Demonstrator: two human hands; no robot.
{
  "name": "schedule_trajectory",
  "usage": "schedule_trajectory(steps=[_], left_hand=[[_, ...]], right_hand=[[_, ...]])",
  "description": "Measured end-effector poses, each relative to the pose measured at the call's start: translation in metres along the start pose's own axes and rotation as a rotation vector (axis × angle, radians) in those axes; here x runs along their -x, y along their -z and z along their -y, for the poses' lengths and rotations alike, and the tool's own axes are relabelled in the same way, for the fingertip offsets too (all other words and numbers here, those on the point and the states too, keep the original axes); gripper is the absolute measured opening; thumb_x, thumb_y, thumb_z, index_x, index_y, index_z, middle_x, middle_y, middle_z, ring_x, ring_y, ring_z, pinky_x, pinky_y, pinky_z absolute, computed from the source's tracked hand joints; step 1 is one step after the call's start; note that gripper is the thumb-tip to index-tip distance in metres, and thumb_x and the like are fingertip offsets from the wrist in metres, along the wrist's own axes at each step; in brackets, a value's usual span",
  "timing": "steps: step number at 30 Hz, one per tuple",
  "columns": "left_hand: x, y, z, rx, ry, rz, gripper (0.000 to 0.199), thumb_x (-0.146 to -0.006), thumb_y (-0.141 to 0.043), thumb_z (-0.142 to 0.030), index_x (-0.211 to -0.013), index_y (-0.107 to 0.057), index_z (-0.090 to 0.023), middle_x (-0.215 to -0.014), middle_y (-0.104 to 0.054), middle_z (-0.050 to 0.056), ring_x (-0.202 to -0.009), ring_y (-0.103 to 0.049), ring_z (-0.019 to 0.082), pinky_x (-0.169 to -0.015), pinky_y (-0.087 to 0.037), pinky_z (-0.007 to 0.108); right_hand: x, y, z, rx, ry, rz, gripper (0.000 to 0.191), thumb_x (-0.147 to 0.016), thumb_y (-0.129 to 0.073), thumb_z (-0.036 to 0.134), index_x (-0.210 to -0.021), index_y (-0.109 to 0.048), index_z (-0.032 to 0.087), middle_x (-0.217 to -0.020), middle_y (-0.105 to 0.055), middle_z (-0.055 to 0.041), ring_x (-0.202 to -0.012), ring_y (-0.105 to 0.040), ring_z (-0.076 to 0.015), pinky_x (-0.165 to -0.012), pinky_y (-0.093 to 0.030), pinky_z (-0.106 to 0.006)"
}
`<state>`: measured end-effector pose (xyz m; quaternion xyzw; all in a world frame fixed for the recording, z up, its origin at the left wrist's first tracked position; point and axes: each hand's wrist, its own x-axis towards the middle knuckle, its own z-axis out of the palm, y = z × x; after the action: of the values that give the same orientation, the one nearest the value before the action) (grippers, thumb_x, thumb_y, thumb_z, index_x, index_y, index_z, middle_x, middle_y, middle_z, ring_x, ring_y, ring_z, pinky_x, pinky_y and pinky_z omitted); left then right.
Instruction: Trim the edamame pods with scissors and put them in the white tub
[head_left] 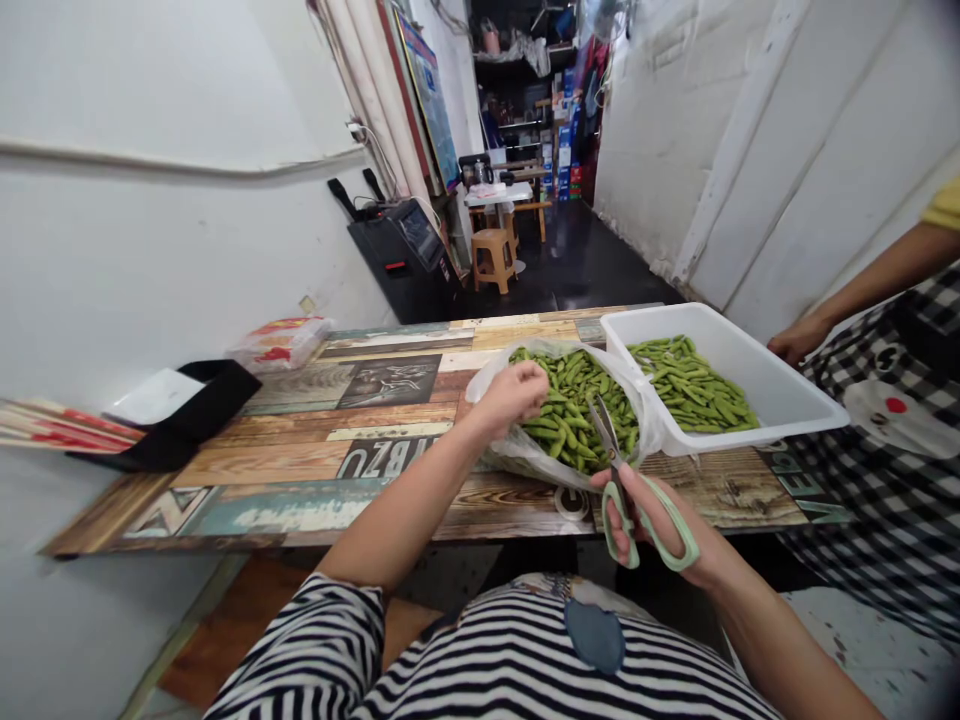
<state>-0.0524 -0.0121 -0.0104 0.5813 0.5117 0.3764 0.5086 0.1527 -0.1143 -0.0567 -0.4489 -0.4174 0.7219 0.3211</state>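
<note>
While right hand (660, 512) grips scissors (614, 456) by handles, left hand (516, 396) curled at left of bag (486, 379), grasp unclear; pods (576, 400) likely light, firm: pinch mid-length.

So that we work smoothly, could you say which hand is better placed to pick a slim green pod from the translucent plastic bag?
Probably the left hand: its fingers are over the slim green pods in the translucent plastic bag, while the right hand is occupied by green-handled metal scissors.

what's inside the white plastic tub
Green pods lie in the white tub, mostly toward its left side. Anything beneath the pods is covered and can't be seen.
</note>
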Motion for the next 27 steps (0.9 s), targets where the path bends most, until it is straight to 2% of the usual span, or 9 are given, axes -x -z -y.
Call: schedule_trajectory(steps=[2,4,7,11,13,16,19,23,27], left_hand=[[0.007,0.0,0.002,-0.473,-0.138,0.065,0.008,-0.064,-0.061,-0.02,-0.066,-0.055,-0.015,-0.058,-0.049,-0.001,-0.053,-0.046,0.009,-0.047,-0.029,0.019],[0.014,0.0,0.002,-0.868,-0.209,0.107,0.01,-0.062,-0.067,-0.022,-0.068,-0.061,-0.016,-0.07,-0.056,0.003,-0.067,-0.053,0.014,-0.055,-0.034,0.022],[0.016,0.001,0.002,-1.115,-0.248,0.175,0.01,-0.067,-0.066,-0.024,-0.075,-0.066,-0.016,-0.088,-0.061,0.007,-0.078,-0.056,0.019,-0.061,-0.038,0.025],[0.006,0.004,0.001,-0.937,-0.371,0.258,0.019,-0.08,-0.053,-0.028,-0.085,-0.067,-0.015,-0.087,-0.065,0.006,-0.079,-0.057,0.016,-0.069,-0.04,0.023],[0.002,0.003,0.001,-0.8,-0.359,0.287,0.024,-0.083,-0.049,-0.03,-0.088,-0.066,-0.013,-0.08,-0.066,0.004,-0.07,-0.055,0.013,-0.066,-0.039,0.021],[0.0,-0.001,0.001,-0.621,-0.302,0.382,0.029,-0.084,-0.047,-0.034,-0.084,-0.066,-0.011,-0.072,-0.063,0.002,-0.063,-0.051,0.01,-0.06,-0.037,0.019],[0.0,-0.003,0.0,-0.492,-0.261,0.447,0.032,-0.082,-0.05,-0.037,-0.079,-0.067,-0.01,-0.07,-0.062,0.002,-0.063,-0.05,0.01,-0.061,-0.037,0.019],[0.0,-0.004,-0.001,-0.425,-0.169,0.449,0.036,-0.078,-0.055,-0.043,-0.069,-0.066,-0.009,-0.058,-0.056,0.001,-0.052,-0.042,0.007,-0.053,-0.032,0.02],[0.001,-0.007,0.001,-0.334,-0.057,0.357,0.039,-0.076,-0.055,-0.046,-0.068,-0.065,-0.009,-0.055,-0.053,0.0,-0.047,-0.036,0.006,-0.047,-0.029,0.02]], right_hand=[[0.0,0.001,-0.001,-0.01,0.001,-0.016,0.049,-0.081,-0.048,0.059,-0.105,-0.05,0.016,-0.056,-0.052,0.0046,-0.04,-0.05,-0.0106,-0.04,-0.045,-0.024],[0.0,0.002,-0.001,-0.004,-0.002,-0.023,0.048,-0.081,-0.048,0.059,-0.105,-0.05,0.017,-0.056,-0.052,0.0046,-0.041,-0.05,-0.0109,-0.041,-0.045,-0.025],[-0.001,0.003,-0.003,0.048,0.002,-0.011,0.046,-0.082,-0.047,0.06,-0.101,-0.05,0.018,-0.057,-0.052,0.0043,-0.041,-0.05,-0.0109,-0.041,-0.045,-0.024],[-0.005,0.003,-0.006,0.222,0.038,-0.004,0.046,-0.083,-0.043,0.061,-0.082,-0.052,0.017,-0.054,-0.051,0.0028,-0.042,-0.051,-0.0106,-0.043,-0.043,-0.023],[-0.006,0.002,-0.006,0.279,0.063,-0.009,0.046,-0.083,-0.042,0.062,-0.078,-0.051,0.017,-0.056,-0.049,0.003,-0.043,-0.05,-0.0099,-0.043,-0.042,-0.023],[-0.006,0.003,-0.004,0.343,0.086,-0.024,0.045,-0.082,-0.043,0.062,-0.086,-0.052,0.018,-0.06,-0.048,0.004,-0.044,-0.049,-0.0093,-0.042,-0.042,-0.022],[-0.007,0.007,-0.003,0.437,0.1,-0.047,0.047,-0.082,-0.043,0.062,-0.096,-0.053,0.018,-0.061,-0.047,0.0044,-0.045,-0.049,-0.0097,-0.042,-0.042,-0.022],[-0.008,0.013,-0.002,0.561,0.106,-0.062,0.049,-0.083,-0.041,0.061,-0.101,-0.055,0.018,-0.058,-0.048,0.0041,-0.044,-0.05,-0.0104,-0.043,-0.041,-0.022],[-0.005,0.013,0.004,0.624,0.133,-0.053,0.05,-0.084,-0.042,0.06,-0.105,-0.056,0.017,-0.056,-0.051,0.0035,-0.047,-0.051,-0.0115,-0.046,-0.041,-0.022]])
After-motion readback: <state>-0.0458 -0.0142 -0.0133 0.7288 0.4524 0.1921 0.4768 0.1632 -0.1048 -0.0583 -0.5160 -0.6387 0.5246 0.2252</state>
